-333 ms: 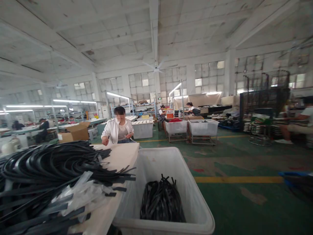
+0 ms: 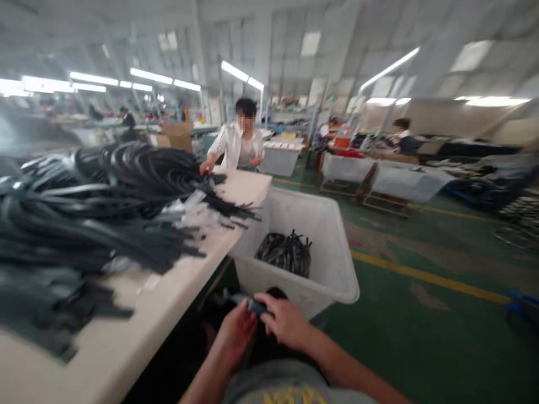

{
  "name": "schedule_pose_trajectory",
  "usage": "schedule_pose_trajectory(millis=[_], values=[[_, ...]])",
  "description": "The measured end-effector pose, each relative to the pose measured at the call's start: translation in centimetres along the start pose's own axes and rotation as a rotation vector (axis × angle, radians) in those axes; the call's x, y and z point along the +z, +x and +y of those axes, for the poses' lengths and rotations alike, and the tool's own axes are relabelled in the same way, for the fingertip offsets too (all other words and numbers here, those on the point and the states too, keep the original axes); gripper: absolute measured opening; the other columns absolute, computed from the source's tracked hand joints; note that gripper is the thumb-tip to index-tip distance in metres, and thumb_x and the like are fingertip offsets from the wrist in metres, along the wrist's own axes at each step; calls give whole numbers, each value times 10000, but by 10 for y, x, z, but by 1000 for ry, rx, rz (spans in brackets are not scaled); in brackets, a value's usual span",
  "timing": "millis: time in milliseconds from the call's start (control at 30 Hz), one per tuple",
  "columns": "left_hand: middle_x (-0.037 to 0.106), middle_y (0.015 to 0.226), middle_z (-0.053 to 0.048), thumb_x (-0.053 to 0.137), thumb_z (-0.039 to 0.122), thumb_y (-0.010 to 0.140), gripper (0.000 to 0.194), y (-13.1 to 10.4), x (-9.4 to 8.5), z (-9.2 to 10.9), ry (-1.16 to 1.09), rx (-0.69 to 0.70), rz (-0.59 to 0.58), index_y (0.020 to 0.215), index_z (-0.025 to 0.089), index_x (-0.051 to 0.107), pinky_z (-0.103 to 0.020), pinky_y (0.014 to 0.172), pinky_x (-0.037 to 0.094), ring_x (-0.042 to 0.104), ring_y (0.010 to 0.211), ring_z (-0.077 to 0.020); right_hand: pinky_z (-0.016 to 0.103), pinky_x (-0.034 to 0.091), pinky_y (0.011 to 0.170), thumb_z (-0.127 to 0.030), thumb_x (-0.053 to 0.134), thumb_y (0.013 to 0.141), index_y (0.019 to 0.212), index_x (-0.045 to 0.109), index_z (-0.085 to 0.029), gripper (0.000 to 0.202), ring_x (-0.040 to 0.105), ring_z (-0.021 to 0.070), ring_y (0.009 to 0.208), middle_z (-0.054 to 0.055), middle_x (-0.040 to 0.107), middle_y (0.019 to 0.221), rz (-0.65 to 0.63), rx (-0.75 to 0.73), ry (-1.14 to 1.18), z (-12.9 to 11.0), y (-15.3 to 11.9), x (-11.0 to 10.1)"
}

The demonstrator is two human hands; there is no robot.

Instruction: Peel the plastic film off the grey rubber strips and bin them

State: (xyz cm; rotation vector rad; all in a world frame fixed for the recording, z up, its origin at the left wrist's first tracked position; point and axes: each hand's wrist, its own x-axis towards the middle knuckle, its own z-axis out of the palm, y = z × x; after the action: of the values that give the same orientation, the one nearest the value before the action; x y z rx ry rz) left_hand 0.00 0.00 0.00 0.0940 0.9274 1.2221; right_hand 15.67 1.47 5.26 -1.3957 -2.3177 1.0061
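In front of my body, my left hand (image 2: pixel 236 332) and my right hand (image 2: pixel 285 321) come together low in the head view. Both are closed on a dark strip (image 2: pixel 255 306), its ends blurred and partly hidden behind my fingers. Just beyond my hands is a white plastic bin (image 2: pixel 337 280), with a bundle of black strips (image 2: pixel 287 253) lying inside. To the left, a large heap of long black strips (image 2: pixel 138 185) covers much of a pale table (image 2: pixel 168 297). Crumpled clear plastic (image 2: pixel 193 216) lies among their ends.
A co-worker in a white jacket (image 2: pixel 233 143) sits at the far end of the table, one hand at the strips. Two white carts (image 2: pixel 408 182) stand farther off on the green floor (image 2: pixel 404 331). A blue crate (image 2: pixel 522 306) is at the right edge.
The view has tilted down and turned, bringing both my hands and the dark strip into sight. The co-worker's hand has reached to the heap on the table.
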Motion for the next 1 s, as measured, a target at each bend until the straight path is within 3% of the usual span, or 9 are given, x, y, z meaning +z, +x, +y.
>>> schedule_pose_trajectory(millis=[100,167,267,367,600,800,1000], values=[[663,711,-15,742,217,799,112,1,-15,-7,-108,48,-25,799,142,659,-206,639,518,632,618,-98,253,465,514,-338,426,923,1430,446,-155,539,573,134,453,30,709,756,-88,14,83,-9,6,-3],[661,691,-7,777,222,761,158,1,-17,-8,-155,46,-4,766,139,642,-218,660,527,640,613,-100,265,477,538,-384,435,932,1471,378,-169,584,579,134,468,15,709,774,-45,21,39,-8,6,-12],[666,684,-9,793,244,740,187,-3,-9,-13,-169,-15,-42,768,135,644,-233,679,526,642,618,-104,290,477,600,-367,460,924,1459,413,-207,560,587,144,502,4,717,766,54,10,-172,-6,2,-22],[686,717,-24,793,240,736,182,-10,2,-20,-155,-50,-130,783,129,657,-240,703,512,636,630,-103,310,476,635,-330,463,914,1423,472,-183,529,595,157,529,20,721,758,70,-33,-272,-9,2,-22],[679,721,-11,788,267,743,185,-11,-1,-9,-209,23,-36,773,143,653,-246,722,501,623,630,-94,253,462,446,-490,539,885,1422,464,-212,610,548,131,434,-4,695,711,46,39,-68,-7,-17,-48],[686,719,-21,798,253,726,199,-16,8,-24,-168,-46,-176,790,123,661,-242,728,503,636,650,-97,269,483,512,-424,532,898,1387,508,-200,539,559,125,450,5,705,725,36,-19,-174,-10,-9,-36],[682,718,-12,771,249,761,158,-15,2,-6,-212,40,-62,774,132,666,-245,718,508,627,623,-89,264,480,471,-483,564,882,1397,497,-226,580,556,136,447,-4,700,698,32,-9,-106,-10,-15,-54]])
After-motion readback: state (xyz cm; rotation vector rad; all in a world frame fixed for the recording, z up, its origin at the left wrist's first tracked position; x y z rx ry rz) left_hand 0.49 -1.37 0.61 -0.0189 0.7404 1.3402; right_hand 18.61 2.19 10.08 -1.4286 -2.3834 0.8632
